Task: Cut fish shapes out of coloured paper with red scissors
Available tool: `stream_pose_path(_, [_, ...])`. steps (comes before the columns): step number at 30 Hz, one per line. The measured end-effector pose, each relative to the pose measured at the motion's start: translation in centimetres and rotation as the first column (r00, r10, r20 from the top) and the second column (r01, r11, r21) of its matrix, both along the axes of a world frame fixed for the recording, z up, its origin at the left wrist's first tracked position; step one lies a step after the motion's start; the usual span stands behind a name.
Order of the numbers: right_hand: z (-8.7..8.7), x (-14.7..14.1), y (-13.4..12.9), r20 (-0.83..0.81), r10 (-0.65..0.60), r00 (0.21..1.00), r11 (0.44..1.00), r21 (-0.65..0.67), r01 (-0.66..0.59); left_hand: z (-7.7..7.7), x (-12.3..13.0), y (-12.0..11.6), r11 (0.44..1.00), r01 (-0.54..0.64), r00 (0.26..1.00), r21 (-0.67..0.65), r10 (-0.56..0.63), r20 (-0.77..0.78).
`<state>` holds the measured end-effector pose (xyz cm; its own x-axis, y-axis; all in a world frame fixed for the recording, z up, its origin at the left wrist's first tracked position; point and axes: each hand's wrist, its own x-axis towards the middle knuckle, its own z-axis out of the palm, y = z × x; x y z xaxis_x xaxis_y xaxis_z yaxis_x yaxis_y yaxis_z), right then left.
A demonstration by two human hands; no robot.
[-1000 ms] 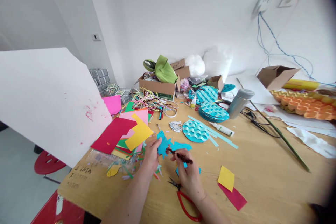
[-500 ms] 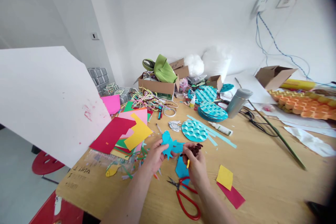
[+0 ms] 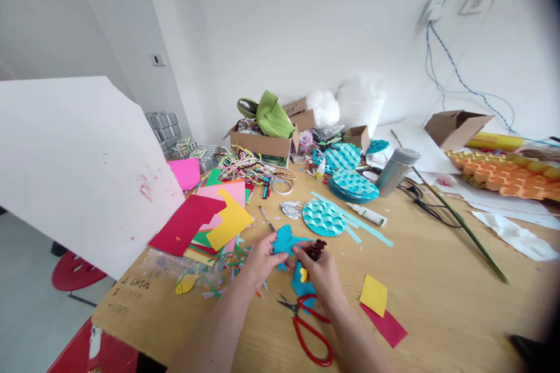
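A blue paper fish cut-out (image 3: 284,239) is pinched in my left hand (image 3: 262,259), fingers closed on its lower side. My right hand (image 3: 317,265) grips a dark brown fuzzy curled piece (image 3: 315,249), its fingertips at the fish's right end. A small yellow piece (image 3: 303,275) shows just below the right fingers. Under the hands lies blue paper (image 3: 301,287), partly hidden. Red-handled scissors (image 3: 312,326) rest on the table between my forearms, blades pointing left. A round teal woven disc (image 3: 324,217) lies beyond my hands.
Coloured paper sheets (image 3: 188,224) and scraps lie at the left, beside a large white board (image 3: 83,169). Yellow paper (image 3: 374,295) and red paper (image 3: 387,326) lie right. Farther back are a grey bottle (image 3: 397,172), a glue bottle (image 3: 367,214) and a stick (image 3: 459,221).
The blue fish has tilted and dropped slightly towards the table. My right hand has moved a little left and lower, and the yellow piece now appears further left.
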<state>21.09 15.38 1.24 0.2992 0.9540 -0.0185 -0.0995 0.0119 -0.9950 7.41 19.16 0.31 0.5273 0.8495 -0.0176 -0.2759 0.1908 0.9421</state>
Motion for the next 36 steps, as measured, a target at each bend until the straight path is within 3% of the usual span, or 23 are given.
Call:
stream_pose_path(8, [-0.1,1.3,0.3,0.06,-0.166,0.984,0.986,0.012,0.165,0.5,-0.5,0.3,0.992,-0.047,0.999,-0.116,0.045,-0.021])
stream_pose_path(13, [-0.3,1.5,0.3,0.057,-0.21,0.976,0.978,0.02,0.209,0.3,-0.6,0.5,0.976,-0.126,0.987,-0.177,0.141,0.074])
stream_pose_path(20, [-0.1,1.1,0.1,0.076,-0.249,0.966,0.968,0.057,0.245,0.1,-0.5,0.7,0.956,-0.245,0.956,-0.16,0.266,0.122])
stream_pose_path(24, [0.1,0.8,-0.2,0.103,-0.285,0.953,0.956,0.101,0.275,0.2,-0.8,1.0,0.93,-0.365,0.93,-0.049,0.366,0.025])
stream_pose_path(28, [0.3,0.7,-0.4,0.114,-0.342,0.933,0.934,0.147,0.324,0.4,-1.1,1.1,0.909,-0.404,0.915,0.106,0.4,0.061])
stream_pose_path(32, [0.5,0.8,-0.4,0.113,-0.392,0.913,0.911,0.182,0.369,1.0,-1.2,0.9,0.84,-0.463,0.881,0.283,0.471,0.041])
stream_pose_path(36, [0.6,0.7,-0.4,0.107,-0.407,0.907,0.903,0.196,0.382,1.2,-1.2,0.7,0.822,-0.446,0.878,0.354,0.479,-0.008])
